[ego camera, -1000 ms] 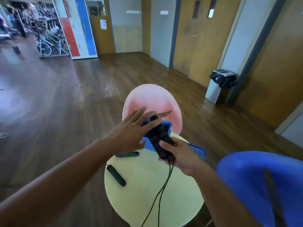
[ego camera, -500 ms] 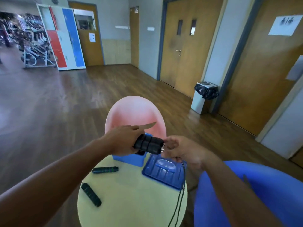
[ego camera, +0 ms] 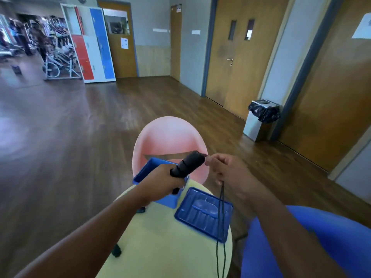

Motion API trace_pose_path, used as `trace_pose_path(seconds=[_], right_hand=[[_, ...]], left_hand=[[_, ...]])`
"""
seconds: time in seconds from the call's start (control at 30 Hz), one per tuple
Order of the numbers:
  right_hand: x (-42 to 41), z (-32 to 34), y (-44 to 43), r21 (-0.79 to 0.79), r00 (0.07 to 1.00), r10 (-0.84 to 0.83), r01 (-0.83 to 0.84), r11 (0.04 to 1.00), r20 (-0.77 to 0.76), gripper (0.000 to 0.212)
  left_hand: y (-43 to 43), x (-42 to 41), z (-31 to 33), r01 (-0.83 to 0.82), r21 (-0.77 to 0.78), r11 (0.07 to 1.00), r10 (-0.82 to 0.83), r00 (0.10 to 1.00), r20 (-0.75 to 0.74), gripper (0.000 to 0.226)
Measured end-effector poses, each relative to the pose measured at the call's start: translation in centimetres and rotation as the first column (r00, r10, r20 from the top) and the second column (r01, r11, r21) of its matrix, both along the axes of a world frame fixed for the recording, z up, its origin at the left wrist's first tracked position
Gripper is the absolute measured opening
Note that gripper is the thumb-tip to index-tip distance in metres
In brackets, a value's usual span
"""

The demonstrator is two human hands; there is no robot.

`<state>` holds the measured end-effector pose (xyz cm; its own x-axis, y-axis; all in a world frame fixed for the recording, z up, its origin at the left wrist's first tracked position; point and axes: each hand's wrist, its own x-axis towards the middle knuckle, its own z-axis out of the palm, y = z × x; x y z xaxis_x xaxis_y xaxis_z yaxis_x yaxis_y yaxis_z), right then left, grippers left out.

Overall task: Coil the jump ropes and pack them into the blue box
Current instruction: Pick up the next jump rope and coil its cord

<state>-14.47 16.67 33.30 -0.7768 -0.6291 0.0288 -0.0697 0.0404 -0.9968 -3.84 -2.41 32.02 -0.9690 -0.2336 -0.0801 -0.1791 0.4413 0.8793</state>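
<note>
Since the earlier frame we have tilted the handles (ego camera: pixel 187 163) up-right above the blue box (ego camera: pixel 148 169). Left hand (ego camera: pixel 162 182) clasps them; right hand (ego camera: pixel 226 171) pinches the cord (ego camera: pixel 220 213) trailing below.

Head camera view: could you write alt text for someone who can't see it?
The left hand grips black rope handles above an open blue box, while the right hand holds the dangling cord. A blue lid lies on the round table.

Black rope handles (ego camera: pixel 187 163), blue box (ego camera: pixel 149 169), pale yellow table (ego camera: pixel 164 247), pink chair (ego camera: pixel 170 135)
</note>
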Motion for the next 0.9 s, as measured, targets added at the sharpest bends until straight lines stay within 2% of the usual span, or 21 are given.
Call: trace_pose_path(seconds=[0.13,0.23,0.3,0.47,0.57,0.67,0.8,0.9], right_hand=[[0.0,-2.0,-2.7,-0.079,0.996,-0.08,0.082,0.994,0.023,0.026],[0.5,-4.2,-4.5,-0.052,0.995,-0.095,0.097,0.994,0.025,0.021],[0.8,-5.3,-5.4,-0.026,0.996,-0.086,0.086,0.996,0.016,0.017],[0.9,-6.1,-6.4,0.093,0.982,-0.155,0.165,0.982,-0.112,0.008],[1.2,-5.6,-6.5,0.134,0.978,-0.173,0.188,0.973,-0.118,0.012],[1.8,-5.1,-6.0,0.187,0.97,-0.188,0.216,0.958,-0.156,0.016],[2.6,-3.0,-6.2,0.132,0.963,-0.223,0.244,0.961,-0.153,0.023],[2.8,-1.5,-7.0,0.149,0.962,-0.216,0.24,0.959,-0.165,0.026]], left_hand=[[-0.5,-0.6,0.1,-0.111,0.38,0.918,0.121,0.993,-0.002,0.013],[-1.5,-1.0,-0.1,-0.211,0.607,0.766,0.202,0.976,0.083,0.008],[-2.2,-1.3,-0.5,-0.265,0.696,0.667,0.22,0.963,0.155,0.004],[-3.2,-2.0,-1.0,-0.278,0.781,0.559,0.16,0.96,0.228,0.006],[-4.1,-3.0,-0.1,-0.23,0.86,0.456,0.149,0.972,0.181,0.014],[-6.4,-4.4,2.0,-0.178,0.923,0.342,0.25,0.964,0.093,0.016],[-8.4,-5.7,3.9,-0.181,0.92,0.348,0.327,0.943,0.061,0.006],[-7.7,-5.8,5.4,-0.068,0.96,0.272,0.276,0.961,-0.01,0.006]])
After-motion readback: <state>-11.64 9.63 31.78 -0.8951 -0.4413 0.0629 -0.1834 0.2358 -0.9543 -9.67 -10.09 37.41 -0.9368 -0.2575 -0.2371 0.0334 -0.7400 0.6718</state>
